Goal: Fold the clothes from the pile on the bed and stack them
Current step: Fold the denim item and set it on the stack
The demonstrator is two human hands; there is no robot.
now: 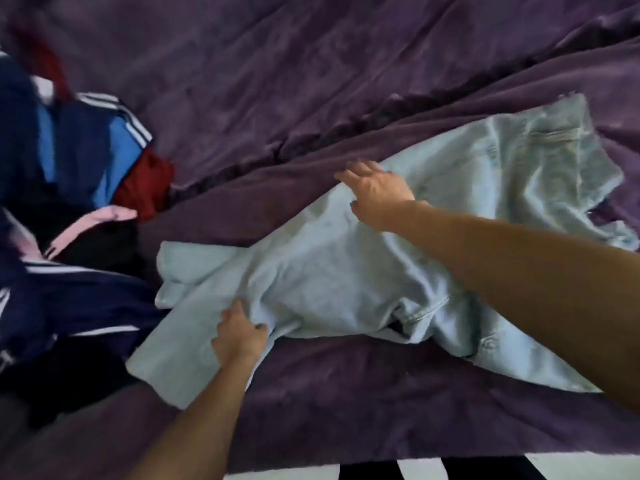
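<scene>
A pair of light blue jeans [346, 268] lies crumpled across the purple bed cover [311, 81], its waist and pocket at the right. My left hand [239, 336] grips a fold of the denim near the garment's near left edge. My right hand [375, 190] rests on the far edge of the jeans with its fingers stretched out flat. The pile of clothes [69, 209] sits at the left: a navy jacket with white stripes [79, 306], a blue panel, a dark red piece [147, 183] and a pink one [104, 218].
The bed's near edge [415, 459] runs along the bottom, with a black and white striped floor covering [433, 471] below it. A dark seam [346, 129] crosses the cover diagonally behind the jeans.
</scene>
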